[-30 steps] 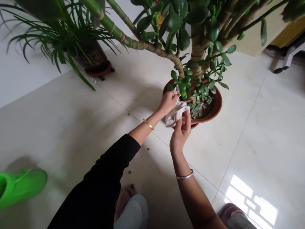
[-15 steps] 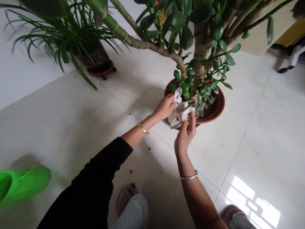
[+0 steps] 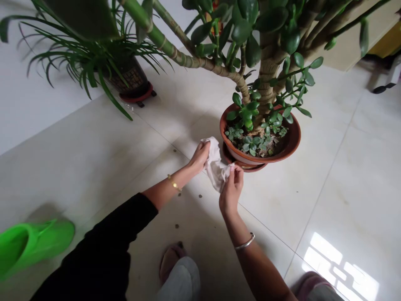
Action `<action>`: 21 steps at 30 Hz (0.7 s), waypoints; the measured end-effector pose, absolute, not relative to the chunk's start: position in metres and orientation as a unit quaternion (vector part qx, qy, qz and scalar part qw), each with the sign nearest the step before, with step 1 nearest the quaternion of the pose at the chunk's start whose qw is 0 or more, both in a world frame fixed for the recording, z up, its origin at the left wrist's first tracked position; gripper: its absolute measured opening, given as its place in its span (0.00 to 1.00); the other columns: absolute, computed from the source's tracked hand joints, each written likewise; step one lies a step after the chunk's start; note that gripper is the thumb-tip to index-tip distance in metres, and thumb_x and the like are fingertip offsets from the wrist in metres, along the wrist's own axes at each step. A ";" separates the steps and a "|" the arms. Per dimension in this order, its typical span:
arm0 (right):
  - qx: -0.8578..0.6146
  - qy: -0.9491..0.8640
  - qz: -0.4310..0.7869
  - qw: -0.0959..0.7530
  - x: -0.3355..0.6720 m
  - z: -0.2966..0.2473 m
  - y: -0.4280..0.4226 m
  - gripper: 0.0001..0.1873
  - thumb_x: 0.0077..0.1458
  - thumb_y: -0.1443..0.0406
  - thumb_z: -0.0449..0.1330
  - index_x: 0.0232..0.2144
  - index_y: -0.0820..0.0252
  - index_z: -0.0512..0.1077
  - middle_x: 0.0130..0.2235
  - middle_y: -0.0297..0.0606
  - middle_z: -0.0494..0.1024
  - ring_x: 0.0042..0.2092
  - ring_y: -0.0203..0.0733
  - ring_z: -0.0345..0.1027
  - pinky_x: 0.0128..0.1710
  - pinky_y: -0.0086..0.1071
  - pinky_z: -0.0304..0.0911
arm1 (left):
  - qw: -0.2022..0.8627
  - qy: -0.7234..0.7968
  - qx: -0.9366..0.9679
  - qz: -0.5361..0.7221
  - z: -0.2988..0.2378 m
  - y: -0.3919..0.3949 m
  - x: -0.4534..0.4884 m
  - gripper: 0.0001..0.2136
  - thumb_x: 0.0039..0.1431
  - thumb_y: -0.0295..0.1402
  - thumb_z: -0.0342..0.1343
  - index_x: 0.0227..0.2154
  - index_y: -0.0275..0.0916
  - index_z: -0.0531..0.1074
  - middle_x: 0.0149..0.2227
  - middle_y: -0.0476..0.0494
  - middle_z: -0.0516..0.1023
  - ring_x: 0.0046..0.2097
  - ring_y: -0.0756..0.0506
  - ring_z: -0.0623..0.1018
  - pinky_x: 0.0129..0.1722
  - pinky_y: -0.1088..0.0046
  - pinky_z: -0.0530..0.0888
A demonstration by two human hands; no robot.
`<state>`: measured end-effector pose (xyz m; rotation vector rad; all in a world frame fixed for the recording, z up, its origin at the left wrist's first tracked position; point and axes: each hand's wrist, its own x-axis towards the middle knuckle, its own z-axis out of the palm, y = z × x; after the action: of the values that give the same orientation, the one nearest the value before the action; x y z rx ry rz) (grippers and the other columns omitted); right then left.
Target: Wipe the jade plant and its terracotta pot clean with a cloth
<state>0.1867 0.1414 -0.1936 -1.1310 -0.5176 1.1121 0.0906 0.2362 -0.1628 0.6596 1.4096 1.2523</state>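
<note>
A crumpled white cloth (image 3: 215, 167) hangs between my two hands, in front of and to the left of a large potted jade plant (image 3: 266, 83). My left hand (image 3: 199, 158) is closed on the cloth's upper left part. The fingers of my right hand (image 3: 232, 188) pinch its lower right end, close to the saucer (image 3: 257, 168) under the pot. The brown pot (image 3: 291, 150) holds soil and small green shoots around the thick trunk. Whether my right fingertips touch the saucer, I cannot tell.
A dark pot (image 3: 131, 81) with a long-leaved plant stands by the wall on a wheeled red base. At lower left lies a bright green watering can or similar vessel (image 3: 46, 242). Small dark crumbs (image 3: 200, 196) dot the tiled floor. My slippered foot (image 3: 171, 261) is below.
Both hands have drawn the cloth away from the pot's rim, down and to the left. The cloth is now stretched out between them, and the small shoots in the pot show more fully.
</note>
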 end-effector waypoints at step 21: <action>-0.501 -0.241 0.446 0.702 0.242 -0.210 0.186 0.23 0.60 0.47 0.62 0.26 0.56 0.62 0.27 0.25 0.64 0.31 0.31 0.57 0.36 0.25 0.60 | 0.466 0.622 0.402 0.484 -0.178 0.262 0.122 0.17 0.62 0.32 0.58 0.19 0.41 0.61 0.18 0.57 0.58 0.22 0.54 0.57 0.23 0.76 0.54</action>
<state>0.2422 0.1860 -0.2095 -1.1150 -0.5356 0.9932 0.1217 0.2618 -0.1776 0.9878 1.5270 1.1871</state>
